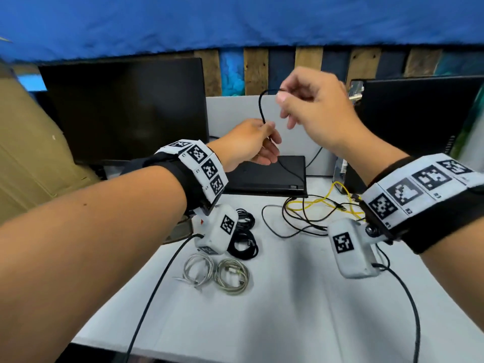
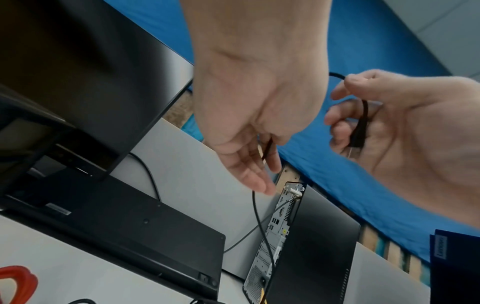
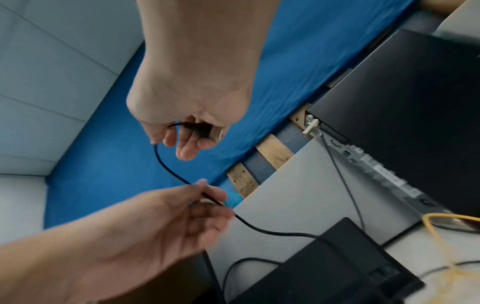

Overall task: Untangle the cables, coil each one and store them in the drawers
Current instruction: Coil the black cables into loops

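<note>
Both hands are raised above the white desk (image 1: 275, 297). A thin black cable (image 1: 260, 106) arcs between them. My right hand (image 1: 311, 106) pinches its plug end (image 3: 201, 129) between thumb and fingers. Lower down, my left hand (image 1: 251, 142) pinches the same black cable (image 3: 168, 166); from there it hangs to the desk, where it joins a loose tangle of black cables (image 1: 293, 218) and a yellow cable (image 1: 324, 201). Two black coils (image 1: 243, 231) and two pale grey coils (image 1: 217, 275) lie on the desk below my left wrist. No drawer shows.
A dark monitor (image 1: 125, 108) stands at the back left, with a flat black keyboard (image 1: 267, 176) in front of it. A black computer tower (image 1: 419, 121) stands at the back right. Blue cloth hangs above. A red object (image 2: 15, 283) lies on the desk.
</note>
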Motion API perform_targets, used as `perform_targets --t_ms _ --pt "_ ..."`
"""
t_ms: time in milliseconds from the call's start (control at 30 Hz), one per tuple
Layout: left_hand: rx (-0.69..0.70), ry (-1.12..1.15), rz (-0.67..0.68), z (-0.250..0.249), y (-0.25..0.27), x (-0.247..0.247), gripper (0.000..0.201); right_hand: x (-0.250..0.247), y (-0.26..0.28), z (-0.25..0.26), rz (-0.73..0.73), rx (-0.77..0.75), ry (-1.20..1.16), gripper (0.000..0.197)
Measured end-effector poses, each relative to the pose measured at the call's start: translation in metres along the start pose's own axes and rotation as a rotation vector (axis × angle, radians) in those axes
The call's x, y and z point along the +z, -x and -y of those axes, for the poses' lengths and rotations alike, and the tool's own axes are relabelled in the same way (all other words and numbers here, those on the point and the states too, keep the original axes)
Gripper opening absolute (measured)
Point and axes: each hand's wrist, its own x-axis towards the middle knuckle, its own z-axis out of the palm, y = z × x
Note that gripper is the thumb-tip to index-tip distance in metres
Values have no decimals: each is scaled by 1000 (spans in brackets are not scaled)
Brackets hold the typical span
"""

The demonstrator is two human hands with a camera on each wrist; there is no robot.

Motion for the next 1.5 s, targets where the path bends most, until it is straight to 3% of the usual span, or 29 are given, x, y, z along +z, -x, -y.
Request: perform_targets --t_ms 133,167,200,267,333,433,533,600,700,867,933,1067,1200,1367,1500 --pt "70 45 -100 -8 6 -5 38 17 30 -38 79 340 -1 55" --pt "91 46 -105 -10 8 -5 39 23 43 -48 187 437 59 55" --pt "114 46 -104 -13 9 -5 39 28 55 -61 318 502 122 43" --pt "149 49 -105 -20 11 -6 38 37 81 -78 571 571 314 6" --pt "192 74 -132 -28 15 -12 32 38 98 -98 700 602 519 28" --pt "346 176 -237 -30 17 -35 22 26 107 -126 718 698 731 33" --pt "470 186 -325 -22 15 -63 24 7 109 -142 722 798 963 21" --pt "464 195 -361 -18 14 -77 24 -1 106 -139 754 836 1099 24" --pt "394 31 -305 -8 18 -91 29 1 90 -117 595 860 1049 27" --pt "268 -151 -45 9 36 -91 44 2 50 -76 141 699 887 31" --pt "278 -252 -10 10 38 -88 43 -1 37 -62 44 578 864 30" --pt "319 -475 30 5 35 -73 50 7 16 -41 -22 282 932 18" --pt "327 -490 65 -8 34 -48 64 19 2 -15 -2 42 852 20" --pt "316 -254 56 -11 33 -29 23 31 -3 8 38 -190 813 20" --pt "290 -178 -14 -11 34 -30 23 27 -6 8 19 -228 789 21"
